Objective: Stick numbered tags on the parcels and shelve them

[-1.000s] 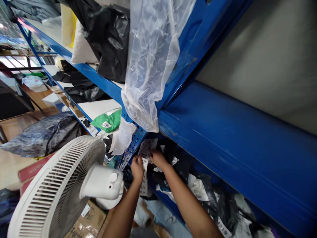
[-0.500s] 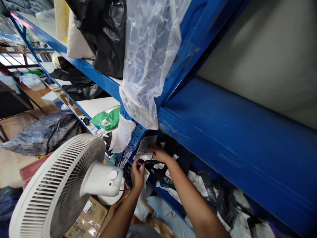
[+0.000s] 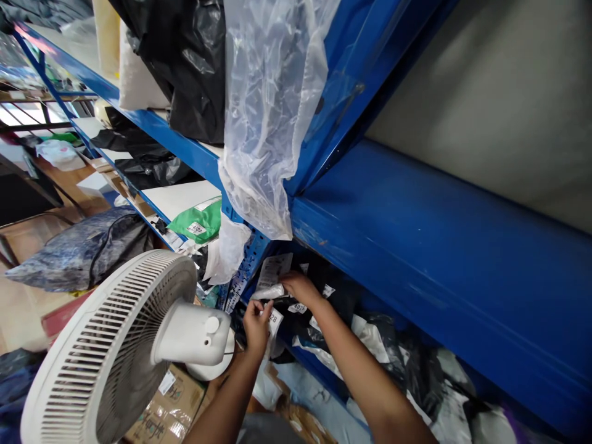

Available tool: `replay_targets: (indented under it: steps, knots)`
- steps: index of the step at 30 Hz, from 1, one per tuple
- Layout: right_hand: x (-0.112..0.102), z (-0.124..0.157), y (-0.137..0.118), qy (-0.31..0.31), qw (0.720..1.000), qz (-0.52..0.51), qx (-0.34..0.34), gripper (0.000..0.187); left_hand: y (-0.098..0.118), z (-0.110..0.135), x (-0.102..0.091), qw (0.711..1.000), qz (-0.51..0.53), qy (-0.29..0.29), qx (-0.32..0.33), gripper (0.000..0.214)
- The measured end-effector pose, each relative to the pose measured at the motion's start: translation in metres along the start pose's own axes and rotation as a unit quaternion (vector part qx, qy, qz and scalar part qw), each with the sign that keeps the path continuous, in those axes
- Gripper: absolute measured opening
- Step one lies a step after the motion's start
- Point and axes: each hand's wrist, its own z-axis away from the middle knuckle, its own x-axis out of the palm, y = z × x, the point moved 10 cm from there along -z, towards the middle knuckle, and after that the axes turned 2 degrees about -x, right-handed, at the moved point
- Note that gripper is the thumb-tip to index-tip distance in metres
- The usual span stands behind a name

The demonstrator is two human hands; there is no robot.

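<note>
Both my hands reach into a low shelf of the blue metal rack (image 3: pixel 416 246). My right hand (image 3: pixel 300 287) rests on a white labelled packet (image 3: pixel 272 274) at the shelf's front, its fingers curled over the packet's lower edge. Just below, my left hand (image 3: pixel 256 324) pinches a paper label numbered 28 (image 3: pixel 274 319) on a black plastic parcel (image 3: pixel 296 324). More black and white labelled parcels (image 3: pixel 383 351) lie packed along the same shelf to the right.
A white fan (image 3: pixel 115 351) stands close at the lower left, over cardboard boxes (image 3: pixel 169 410). A clear plastic bag (image 3: pixel 272 111) and black bags (image 3: pixel 185 61) hang from the shelf above. A green parcel (image 3: pixel 201 223) lies on a shelf to the left.
My left hand has dropped a little and now pinches the label. My right hand has shifted slightly on the white packet. The view has drifted a bit.
</note>
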Motion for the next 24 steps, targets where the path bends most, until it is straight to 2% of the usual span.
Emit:
replay_targets:
  steps: [3,6,8,12,13,15,19,24]
  knots:
    - [-0.003,0.001,0.0,0.009,1.0,0.002,0.005,0.026,-0.004,0.008,0.003,0.999,0.023,-0.016,-0.031,0.033]
    - [-0.003,0.005,-0.006,-0.003,1.0,-0.004,-0.012,0.023,0.007,0.007,0.003,0.999,0.049,-0.015,-0.001,0.025]
    - [-0.004,0.01,-0.01,-0.006,1.0,-0.012,-0.028,0.025,0.009,0.002,0.006,0.997,0.077,-0.017,-0.004,0.03]
    - [-0.009,0.02,-0.018,0.017,0.997,-0.043,-0.063,0.032,-0.02,-0.011,0.021,0.977,0.166,-0.027,-0.132,0.067]
    - [-0.01,0.022,-0.017,0.026,0.996,-0.052,-0.063,0.031,-0.027,-0.013,0.025,0.972,0.176,-0.026,-0.156,0.071]
    - [-0.011,0.022,-0.012,0.047,0.996,-0.07,-0.043,0.027,-0.035,-0.018,0.031,0.968,0.174,-0.035,-0.175,0.064]
    - [-0.011,0.022,0.004,0.087,0.988,-0.124,0.013,0.013,-0.037,-0.021,0.038,0.972,0.153,-0.06,-0.166,0.043]
    - [-0.009,0.023,0.015,0.1,0.98,-0.169,0.043,0.007,-0.043,-0.022,0.039,0.972,0.145,-0.054,-0.179,0.044]
